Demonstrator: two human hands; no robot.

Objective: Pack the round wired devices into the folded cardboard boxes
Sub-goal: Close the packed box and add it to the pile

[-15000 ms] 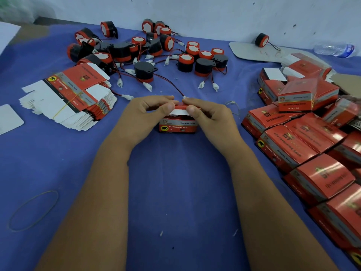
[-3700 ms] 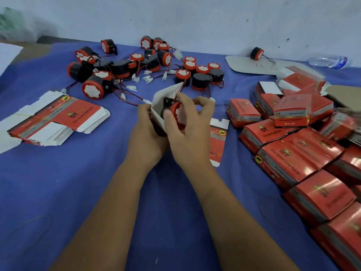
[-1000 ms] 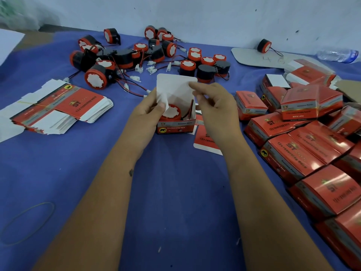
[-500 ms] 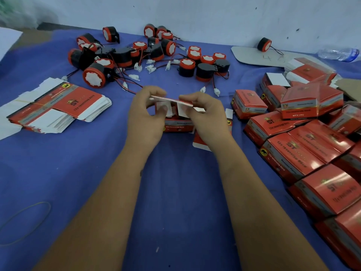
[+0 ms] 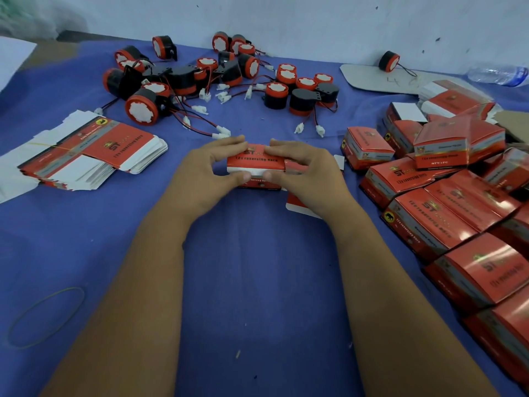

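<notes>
While two hands pinch one box (image 5: 255, 164), a single rubber band (image 5: 45, 316) lies nearby.

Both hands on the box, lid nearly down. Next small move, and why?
Probably press the lid's white tuck flap into the box: the left hand and right hand grip its ends, thumbs on the flap, whose white strip still shows.

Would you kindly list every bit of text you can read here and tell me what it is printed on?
"ST", "12v reversing horn": lid of the box held by both hands.
"ST", "12v reversing horn": top flat carton in the stack.
"ST": packed boxes on the right.
Smaller print on box sides: too blurred to read.
</notes>
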